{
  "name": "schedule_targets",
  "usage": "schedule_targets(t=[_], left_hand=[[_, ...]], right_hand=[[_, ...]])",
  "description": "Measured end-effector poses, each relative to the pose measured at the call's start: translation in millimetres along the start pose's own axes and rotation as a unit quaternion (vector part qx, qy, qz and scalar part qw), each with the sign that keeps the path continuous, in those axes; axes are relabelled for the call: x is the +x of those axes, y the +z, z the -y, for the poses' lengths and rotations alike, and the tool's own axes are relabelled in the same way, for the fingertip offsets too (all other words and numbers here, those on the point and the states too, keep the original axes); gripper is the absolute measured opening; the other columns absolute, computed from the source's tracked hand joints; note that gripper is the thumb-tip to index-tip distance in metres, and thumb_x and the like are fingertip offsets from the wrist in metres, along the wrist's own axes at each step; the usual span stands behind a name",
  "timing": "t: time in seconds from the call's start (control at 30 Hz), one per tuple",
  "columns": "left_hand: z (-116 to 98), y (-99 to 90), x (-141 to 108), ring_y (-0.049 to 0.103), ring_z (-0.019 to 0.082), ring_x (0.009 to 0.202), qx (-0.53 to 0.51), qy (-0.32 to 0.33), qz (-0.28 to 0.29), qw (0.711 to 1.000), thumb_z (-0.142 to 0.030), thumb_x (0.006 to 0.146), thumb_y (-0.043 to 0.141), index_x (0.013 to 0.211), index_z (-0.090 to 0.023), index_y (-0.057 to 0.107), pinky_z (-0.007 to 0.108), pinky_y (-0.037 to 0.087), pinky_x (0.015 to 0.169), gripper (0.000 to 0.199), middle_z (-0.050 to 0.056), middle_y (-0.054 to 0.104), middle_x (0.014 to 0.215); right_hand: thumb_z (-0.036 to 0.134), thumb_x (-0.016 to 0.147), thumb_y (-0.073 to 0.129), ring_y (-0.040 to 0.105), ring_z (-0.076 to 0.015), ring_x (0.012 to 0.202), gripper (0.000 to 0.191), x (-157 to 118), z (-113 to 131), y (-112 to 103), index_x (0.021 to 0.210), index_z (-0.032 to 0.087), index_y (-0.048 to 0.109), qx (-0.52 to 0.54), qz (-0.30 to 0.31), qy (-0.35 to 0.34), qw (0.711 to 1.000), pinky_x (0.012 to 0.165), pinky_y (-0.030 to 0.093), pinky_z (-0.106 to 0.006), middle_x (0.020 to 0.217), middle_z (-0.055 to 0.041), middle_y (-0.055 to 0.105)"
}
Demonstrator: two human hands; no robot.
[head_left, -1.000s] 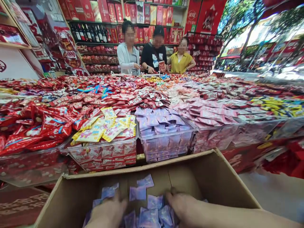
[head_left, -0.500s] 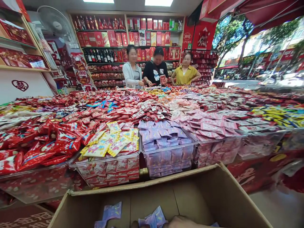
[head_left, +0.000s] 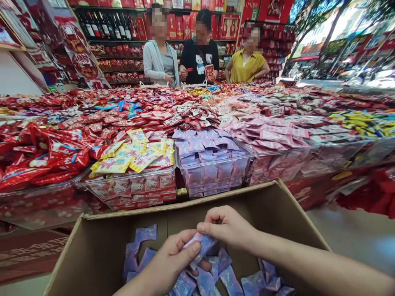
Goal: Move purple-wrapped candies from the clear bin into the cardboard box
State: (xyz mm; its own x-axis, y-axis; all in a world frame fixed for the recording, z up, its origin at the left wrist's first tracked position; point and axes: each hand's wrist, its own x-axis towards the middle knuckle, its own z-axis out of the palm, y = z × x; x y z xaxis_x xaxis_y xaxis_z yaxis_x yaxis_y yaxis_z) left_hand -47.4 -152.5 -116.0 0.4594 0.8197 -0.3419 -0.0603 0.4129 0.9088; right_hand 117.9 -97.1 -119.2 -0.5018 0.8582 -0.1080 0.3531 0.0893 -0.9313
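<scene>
Over an open cardboard box (head_left: 114, 224), my left hand (head_left: 173, 257) holds purple packets (head_left: 200, 246) between its thumb and fingers. My right hand (head_left: 226, 226) touches the upper end of the same packets, its fingers curled and pinched there. More loose purple packets (head_left: 230, 279) lie on the bottom of the box under and around my hands. Just beyond the box stands a clear bin (head_left: 212, 168) with purple packets stacked in rows and heaped on top.
Left of the purple bin is a bin of yellow and pink packets (head_left: 132, 158); pink packets (head_left: 271, 131) are to its right. Red packets (head_left: 58, 152) fill the far left. Three people stand behind the display, before shelves of bottles (head_left: 105, 26).
The view has tilted down, showing more of the box. Both hands have come fully into view, raised above the loose packets, with purple packets held between them.
</scene>
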Motion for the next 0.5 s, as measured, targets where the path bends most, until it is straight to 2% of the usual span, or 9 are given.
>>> schedule_targets(t=[0.13, 0.27, 0.43, 0.5], left_hand=[[0, 0.5, -2, 0.062, 0.012, 0.061, -0.057, -0.016, -0.008, 0.998, -0.031, 0.085, 0.046, 0.106, -0.014, 0.056, 0.019, 0.04, 0.053, 0.029, 0.005, 0.068, 0.067], [0, -2.1, 1, 0.062, 0.012, 0.059, -0.081, -0.012, -0.034, 0.996, -0.032, 0.083, 0.049, 0.104, -0.014, 0.057, 0.018, 0.04, 0.051, 0.029, 0.005, 0.068, 0.065], [2, -7.0, 6, 0.063, 0.014, 0.053, -0.135, -0.021, -0.042, 0.99, -0.042, 0.069, 0.063, 0.095, -0.017, 0.061, 0.016, 0.037, 0.041, 0.036, 0.002, 0.065, 0.07], [2, -9.6, 6, 0.064, 0.014, 0.054, -0.171, -0.044, -0.049, 0.983, -0.044, 0.067, 0.064, 0.097, -0.019, 0.059, 0.016, 0.038, 0.043, 0.04, 0.002, 0.066, 0.068]], right_hand=[[0.045, 0.069, 0.056, 0.031, -0.0047, 0.046, 0.036, 1, -2, 0, 0.058, 0.011, 0.054, 0.101, 0.015, 0.023, 0.994, 0.043, 0.025, -0.019, 0.049, 0.0049, 0.039], [0.04, 0.056, 0.069, 0.037, -0.0044, 0.045, 0.035, 4, 2, -1, 0.068, 0.013, 0.052, 0.205, 0.074, 0.051, 0.975, 0.043, 0.03, -0.018, 0.052, 0.006, 0.046], [0.043, 0.055, 0.069, 0.044, -0.0067, 0.047, 0.036, 1, 13, -4, 0.064, 0.014, 0.051, 0.206, 0.064, 0.047, 0.975, 0.047, 0.035, -0.02, 0.053, 0.0035, 0.051], [0.041, 0.061, 0.066, 0.045, -0.0082, 0.05, 0.03, -2, 14, -5, 0.064, 0.014, 0.054, 0.149, 0.022, -0.022, 0.988, 0.049, 0.036, -0.021, 0.055, 0.002, 0.052]])
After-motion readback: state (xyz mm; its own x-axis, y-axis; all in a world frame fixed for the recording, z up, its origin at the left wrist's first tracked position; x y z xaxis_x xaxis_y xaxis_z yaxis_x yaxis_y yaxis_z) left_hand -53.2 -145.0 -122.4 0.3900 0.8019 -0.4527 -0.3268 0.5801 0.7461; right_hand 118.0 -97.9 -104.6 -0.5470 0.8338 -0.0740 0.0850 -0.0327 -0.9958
